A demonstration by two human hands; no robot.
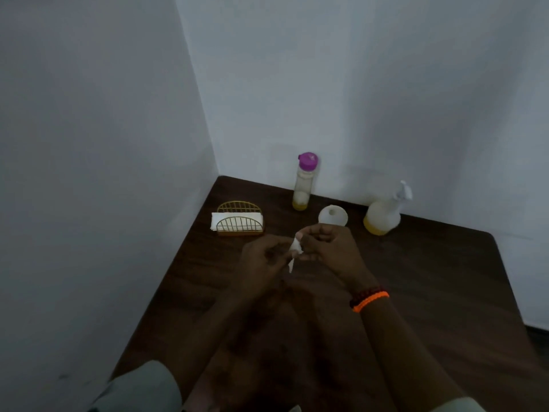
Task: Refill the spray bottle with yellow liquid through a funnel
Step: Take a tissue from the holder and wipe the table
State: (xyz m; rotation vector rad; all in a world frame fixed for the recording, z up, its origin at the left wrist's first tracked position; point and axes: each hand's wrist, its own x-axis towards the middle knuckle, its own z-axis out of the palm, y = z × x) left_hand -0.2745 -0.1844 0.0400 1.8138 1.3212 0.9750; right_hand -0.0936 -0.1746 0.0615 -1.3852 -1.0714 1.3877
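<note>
**A:** Which step does the view show?

**B:** A cleaning step, by my reading. The left hand (264, 257) and the right hand (326, 248) meet above the middle of the tabletop (445, 292), fingers curled, both pinching a small crumpled white tissue (296, 248). Neither hand touches a container.

**A:** What stands on the tabletop, left to right?

**B:** At far left, a gold wire napkin holder (239, 218) holding folded white napkins. Beside it, against the wall, a tall clear bottle (303, 185) with a purple cap, closed, with only a shallow layer of yellow liquid at its base. Next, the white funnel (332, 216), resting on the tabletop, apart from both bottles. At far right, the spray bottle (383, 212), upright, its white trigger head fitted, a band of yellow liquid at the bottom.

**A:** How far along is the task, and what comes next?

**B:** Probably near its end, since the trigger head is on and the funnel is out. The next move likely calls for wiping hands or funnel, then discarding the tissue; whether any spill remains cannot be told in this dim light.
</note>
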